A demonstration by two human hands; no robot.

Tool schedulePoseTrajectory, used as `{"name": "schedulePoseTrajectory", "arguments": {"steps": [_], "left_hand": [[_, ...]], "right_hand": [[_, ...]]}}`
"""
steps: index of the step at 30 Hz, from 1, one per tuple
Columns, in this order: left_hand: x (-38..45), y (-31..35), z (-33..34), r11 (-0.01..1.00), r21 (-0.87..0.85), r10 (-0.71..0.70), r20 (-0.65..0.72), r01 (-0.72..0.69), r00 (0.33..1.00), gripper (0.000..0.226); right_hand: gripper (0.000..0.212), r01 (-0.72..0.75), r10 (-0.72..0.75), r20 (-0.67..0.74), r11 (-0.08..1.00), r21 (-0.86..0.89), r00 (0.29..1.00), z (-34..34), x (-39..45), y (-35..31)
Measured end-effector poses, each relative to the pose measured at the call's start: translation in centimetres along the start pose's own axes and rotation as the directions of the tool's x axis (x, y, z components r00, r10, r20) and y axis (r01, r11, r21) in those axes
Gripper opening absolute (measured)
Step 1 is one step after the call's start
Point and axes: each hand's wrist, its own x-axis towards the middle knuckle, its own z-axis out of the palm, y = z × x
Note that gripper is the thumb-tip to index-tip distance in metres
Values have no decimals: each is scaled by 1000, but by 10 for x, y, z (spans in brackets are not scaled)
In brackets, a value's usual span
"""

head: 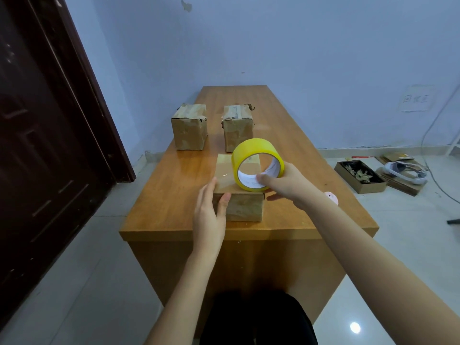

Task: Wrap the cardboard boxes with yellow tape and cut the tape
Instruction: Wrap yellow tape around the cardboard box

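Fingers of the left hand [208, 215] are lying straight and flat against the near box [239, 189], along its left edge, with the thumb pressing its front face. That box is sitting at the near end of the bench [174, 190]. The right hand [290, 186] is gripping the yellow tape roll [257, 164], fingers curling into its core, and is holding it upright on top of the near box. Behind the near box, two more boxes are standing: the far left box [189, 127] and the far right box [237, 125], whose lower front the roll is partly hiding. Something pink [331, 197] is peeking out behind the right wrist, too covered to identify.
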Motion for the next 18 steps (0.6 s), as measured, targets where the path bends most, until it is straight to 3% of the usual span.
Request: {"name": "schedulePoseTrajectory", "arguments": {"steps": [4, 7, 11, 15, 18], "left_hand": [[0, -1, -2, 998, 56, 6, -6, -6, 1000, 50], [2, -2, -1, 992, 122, 27, -5, -26, 1000, 48], [6, 4, -5, 951, 300, 57, 58, -72, 997, 54], [11, 5, -15, 777, 581, 227, 99, -241, 969, 60], [20, 11, -18, 651, 674, 302, 192, -349, 934, 67]], "right_hand": [[11, 9, -13, 68, 999, 54, 998, -8, 2, -6], [16, -35, 15, 100, 978, 206, 995, -19, -1, -1], [18, -64, 59, 26, 959, 277, 998, -20, -4, 10], [18, -67, 72, -13, 967, 246, 997, -15, -4, 12], [14, -81, 84, -4, 970, 231, 996, -16, -3, 12]]}}
